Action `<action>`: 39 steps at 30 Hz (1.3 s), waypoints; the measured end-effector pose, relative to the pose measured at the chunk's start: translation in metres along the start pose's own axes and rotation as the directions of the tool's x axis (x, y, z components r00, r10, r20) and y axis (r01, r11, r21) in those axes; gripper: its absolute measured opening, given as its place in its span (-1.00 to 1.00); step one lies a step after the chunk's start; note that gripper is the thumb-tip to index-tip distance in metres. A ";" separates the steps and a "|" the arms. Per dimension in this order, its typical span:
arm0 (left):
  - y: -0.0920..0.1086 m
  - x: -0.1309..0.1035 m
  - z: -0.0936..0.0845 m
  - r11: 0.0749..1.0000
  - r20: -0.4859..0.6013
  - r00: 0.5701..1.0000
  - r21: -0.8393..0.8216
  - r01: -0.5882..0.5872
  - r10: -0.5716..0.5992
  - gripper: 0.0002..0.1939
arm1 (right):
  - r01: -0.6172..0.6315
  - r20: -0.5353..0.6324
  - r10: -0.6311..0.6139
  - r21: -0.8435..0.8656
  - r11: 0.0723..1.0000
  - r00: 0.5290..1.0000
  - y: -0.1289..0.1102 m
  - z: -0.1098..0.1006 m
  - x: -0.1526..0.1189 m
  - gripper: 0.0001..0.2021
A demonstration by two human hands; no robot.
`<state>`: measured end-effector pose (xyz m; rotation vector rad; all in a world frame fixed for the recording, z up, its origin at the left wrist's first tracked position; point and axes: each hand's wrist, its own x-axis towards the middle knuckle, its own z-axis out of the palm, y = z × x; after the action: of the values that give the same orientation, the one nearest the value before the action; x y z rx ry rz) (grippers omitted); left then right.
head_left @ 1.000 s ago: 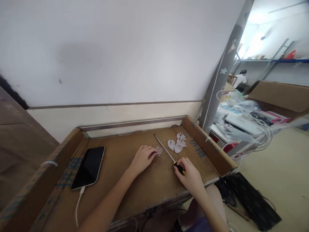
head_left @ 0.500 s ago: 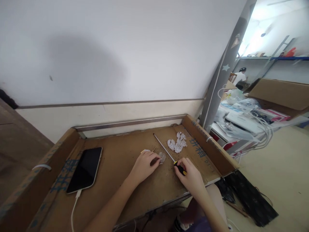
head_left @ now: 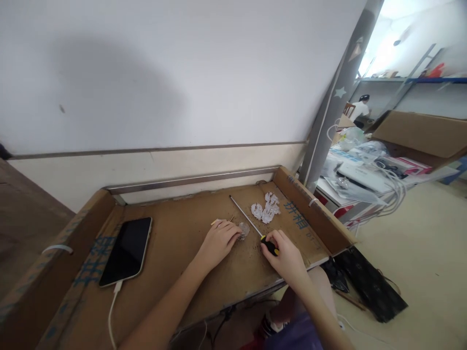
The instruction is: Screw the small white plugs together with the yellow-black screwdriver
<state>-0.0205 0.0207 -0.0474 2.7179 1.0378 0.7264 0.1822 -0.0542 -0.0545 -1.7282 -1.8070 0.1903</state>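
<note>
My left hand is closed at the fingertips on a small clear plastic piece near the middle of the cardboard-lined tray. A thin brass-coloured piece pokes out just beyond its fingers. My right hand grips the black and yellow handle of a screwdriver, whose long shaft points away to the back left, its tip near the cardboard. Several clear plastic pieces with metal pins lie in a cluster to the right of the shaft.
A phone with a white cable lies at the tray's left. Raised cardboard sides and a back metal rail border the tray. At right, a cluttered table holds bags and cables; a person sits far behind.
The whole view has shifted slightly, with the scene sitting a little higher and further left. Both hands keep their holds, and the screwdriver lies much as before.
</note>
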 end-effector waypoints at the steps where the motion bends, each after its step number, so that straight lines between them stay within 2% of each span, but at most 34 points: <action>1: 0.001 0.000 0.000 1.000 0.002 1.000 0.000 -0.005 0.005 -0.80 | 0.001 0.003 -0.001 0.002 1.000 1.000 0.000 0.000 0.000 -0.90; 6: 0.006 -0.001 0.000 1.000 -0.007 1.000 0.010 0.007 -0.007 -0.83 | -0.004 0.012 0.004 0.010 1.000 1.000 -0.001 -0.002 0.000 -0.88; 14: 0.007 -0.002 -0.002 0.991 -0.123 0.988 -0.114 0.076 -0.090 -0.85 | -0.022 0.017 0.022 0.014 1.000 1.000 -0.001 -0.002 0.000 -0.83; 20: 0.012 -0.005 0.001 0.996 -0.032 0.998 -0.080 0.044 -0.047 -0.86 | -0.020 0.020 0.020 0.020 1.000 1.000 -0.001 -0.002 -0.001 -0.84; 26: 0.011 -0.005 0.001 0.995 -0.063 0.996 -0.080 0.055 -0.060 -0.86 | -0.024 0.017 0.024 0.025 0.999 1.000 -0.002 -0.003 0.000 -0.83; 39: 0.007 -0.005 0.005 0.993 -0.008 0.998 -0.102 0.063 -0.064 -0.88 | -0.026 0.027 0.025 0.038 0.999 0.999 -0.002 -0.003 0.001 -0.87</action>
<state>-0.0171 0.0118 -0.0519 2.5855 1.0543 0.7632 0.1821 -0.0546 -0.0509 -1.7304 -1.7895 0.2578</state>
